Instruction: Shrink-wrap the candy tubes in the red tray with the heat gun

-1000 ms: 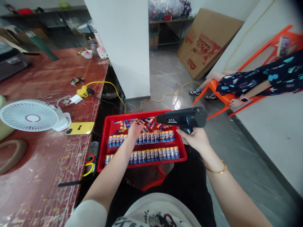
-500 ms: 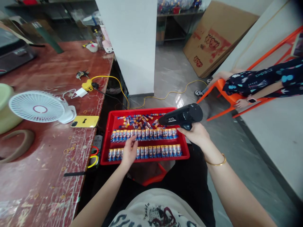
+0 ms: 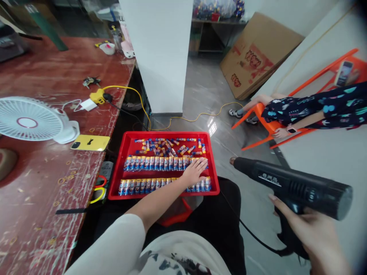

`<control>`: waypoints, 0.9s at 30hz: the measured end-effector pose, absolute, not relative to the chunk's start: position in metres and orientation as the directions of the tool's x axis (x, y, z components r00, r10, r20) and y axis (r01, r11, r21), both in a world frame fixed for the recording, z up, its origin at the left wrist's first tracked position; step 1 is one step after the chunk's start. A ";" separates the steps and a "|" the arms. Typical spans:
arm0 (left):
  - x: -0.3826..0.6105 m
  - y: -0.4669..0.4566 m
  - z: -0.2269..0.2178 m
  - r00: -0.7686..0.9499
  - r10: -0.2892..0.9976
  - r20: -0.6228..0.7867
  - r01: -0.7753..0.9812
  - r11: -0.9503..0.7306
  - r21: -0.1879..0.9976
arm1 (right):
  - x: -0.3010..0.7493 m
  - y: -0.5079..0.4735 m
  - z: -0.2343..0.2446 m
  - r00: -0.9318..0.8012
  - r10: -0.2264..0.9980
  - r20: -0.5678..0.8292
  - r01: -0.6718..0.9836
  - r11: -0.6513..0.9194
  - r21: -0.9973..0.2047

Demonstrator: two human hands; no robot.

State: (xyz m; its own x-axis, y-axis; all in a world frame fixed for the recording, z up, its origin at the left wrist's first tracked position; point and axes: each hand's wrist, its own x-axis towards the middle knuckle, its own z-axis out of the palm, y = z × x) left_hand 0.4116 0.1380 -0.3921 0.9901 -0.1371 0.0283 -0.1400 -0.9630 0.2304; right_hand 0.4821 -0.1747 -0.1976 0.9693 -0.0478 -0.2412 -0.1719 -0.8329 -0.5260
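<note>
A red tray (image 3: 114, 179) rests on my lap, holding two neat rows of small blue-and-orange wrapped tubes (image 3: 149, 163) and a loose pile of them (image 3: 169, 145) at the far side. My left hand (image 3: 195, 172) lies flat with fingers spread on the right ends of the two rows. My right hand (image 3: 312, 229) grips the handle of a black heat gun (image 3: 289, 185), held off to the right of the tray with its nozzle pointing left, away from the tubes. Its black cord (image 3: 252, 236) runs down over my lap.
A red worn table (image 3: 43, 179) stands to the left with a white fan (image 3: 31, 122), a yellow phone (image 3: 90, 142), a yellow plug and cable (image 3: 99, 96). A white pillar (image 3: 160, 57) stands ahead. Another person (image 3: 315, 103) sits on an orange chair at right. Cardboard (image 3: 255, 53) leans on the wall.
My left hand slid from the left of the near row to the right ends of the rows. My right hand pulled the heat gun back, off the tray toward the right.
</note>
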 end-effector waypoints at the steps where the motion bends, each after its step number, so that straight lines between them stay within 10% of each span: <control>1: 0.405 0.145 -0.392 0.990 -0.135 0.036 -0.140 -0.967 0.215 | 0.480 -0.173 -0.195 0.944 -0.096 -0.315 -0.252 -0.827 -0.502; 18: 0.260 0.203 -0.383 0.875 0.474 0.102 0.440 -0.864 0.244 | 0.453 -0.091 -0.190 0.891 0.281 -0.356 0.107 -0.893 -0.437; 27: 0.317 0.188 -0.377 0.974 0.225 -0.006 0.220 -0.950 0.220 | 0.448 -0.079 -0.188 0.880 0.312 -0.359 0.132 -0.885 -0.446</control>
